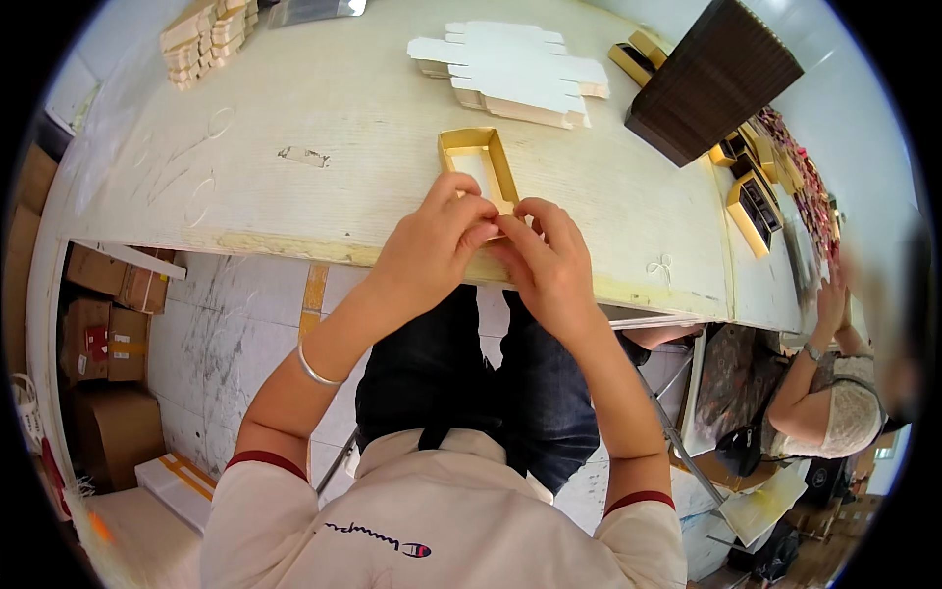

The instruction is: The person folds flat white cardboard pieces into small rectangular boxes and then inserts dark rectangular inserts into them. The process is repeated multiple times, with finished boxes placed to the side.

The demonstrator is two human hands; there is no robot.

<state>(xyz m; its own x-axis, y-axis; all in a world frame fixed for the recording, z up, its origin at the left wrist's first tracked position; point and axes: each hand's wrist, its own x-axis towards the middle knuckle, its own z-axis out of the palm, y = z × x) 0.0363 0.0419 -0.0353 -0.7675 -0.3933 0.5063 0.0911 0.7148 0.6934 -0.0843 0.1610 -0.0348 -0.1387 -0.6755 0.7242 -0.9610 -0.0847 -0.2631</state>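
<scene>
A small gold cardboard box (503, 167), open at the top with a white bottom, lies near the table's front edge. My left hand (444, 236) and my right hand (546, 253) meet at its near end. Thumbs and fingertips of both are pinched together there, closed on the box's near wall. My fingers hide most of that end. Farther back lies a stack of flat, unfolded box blanks (520, 74), white on top with tabbed edges.
A tall dark brown ribbed box (714, 83) stands at the back right, with gold-and-black boxes (754, 213) beside it. Stacked folded card pieces (208, 41) sit at the far left. Another person (819, 388) works on the right. Cartons (108, 339) fill the shelf below left.
</scene>
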